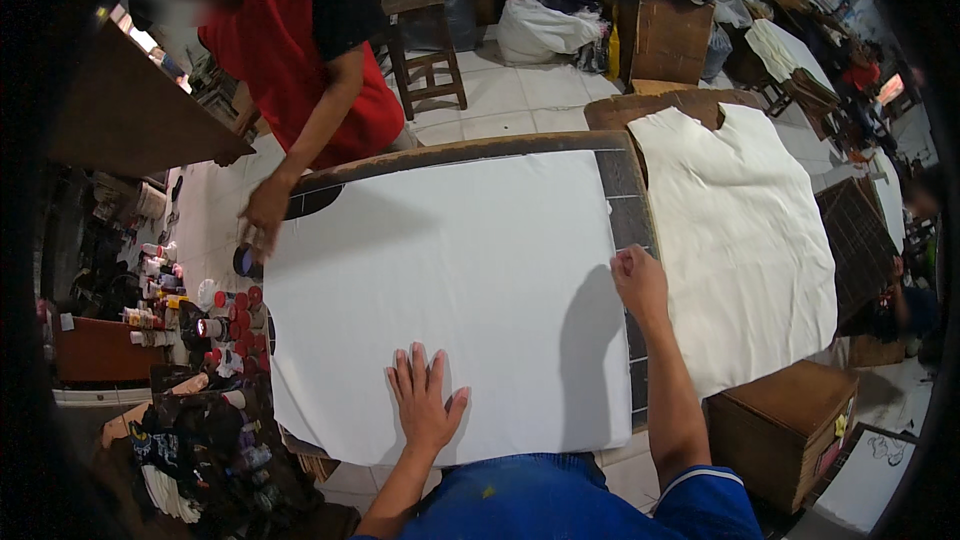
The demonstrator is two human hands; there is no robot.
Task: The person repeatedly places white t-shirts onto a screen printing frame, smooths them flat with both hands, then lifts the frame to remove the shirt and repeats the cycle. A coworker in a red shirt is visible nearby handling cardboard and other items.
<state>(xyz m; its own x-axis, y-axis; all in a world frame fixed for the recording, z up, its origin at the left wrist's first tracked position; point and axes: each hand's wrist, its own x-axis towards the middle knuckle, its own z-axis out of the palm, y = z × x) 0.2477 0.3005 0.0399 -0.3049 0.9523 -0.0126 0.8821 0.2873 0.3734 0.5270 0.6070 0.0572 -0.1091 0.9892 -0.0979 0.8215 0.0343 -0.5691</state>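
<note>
A large white cloth piece lies spread over a dark board with pale ruled lines and a worn wooden edge. My left hand rests flat on the cloth near its front edge, fingers spread. At the cloth's right edge, the fingers of my right hand are pinched together on its margin; the exact fingertip contact is partly hidden. Across the board, a co-worker in a red top has a hand at the far left corner of the cloth, above a dark round object.
A cream garment-shaped cloth piece lies on another board to the right, beside a wooden box. Red-lidded containers crowd the floor at left, near a dark heap. A wooden stool stands beyond.
</note>
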